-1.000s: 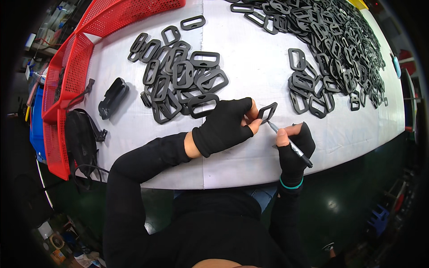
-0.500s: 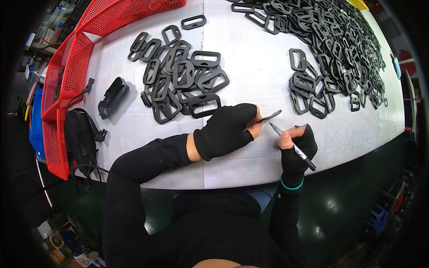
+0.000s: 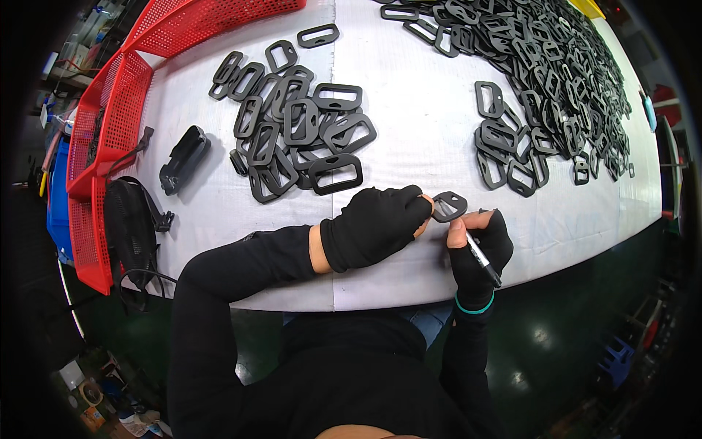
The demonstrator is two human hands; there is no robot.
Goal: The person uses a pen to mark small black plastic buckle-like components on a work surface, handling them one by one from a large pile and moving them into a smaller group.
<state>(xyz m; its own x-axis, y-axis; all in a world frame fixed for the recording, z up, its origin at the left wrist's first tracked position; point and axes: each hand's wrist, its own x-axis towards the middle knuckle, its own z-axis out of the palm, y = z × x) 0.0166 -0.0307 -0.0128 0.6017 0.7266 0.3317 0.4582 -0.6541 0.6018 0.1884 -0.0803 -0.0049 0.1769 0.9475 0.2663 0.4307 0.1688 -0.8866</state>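
Black frame (image 3: 458, 207) sits between left hand (image 3: 379, 225), pinching it, and right hand (image 3: 491, 241), gripping marker (image 3: 480, 255).

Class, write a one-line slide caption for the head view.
Left hand holds a black frame, right hand a marker, above a white table strewn with similar frames.

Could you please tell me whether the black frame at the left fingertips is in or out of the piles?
Out: the left hand pinches the black frame, with white tabletop showing between it and both piles.
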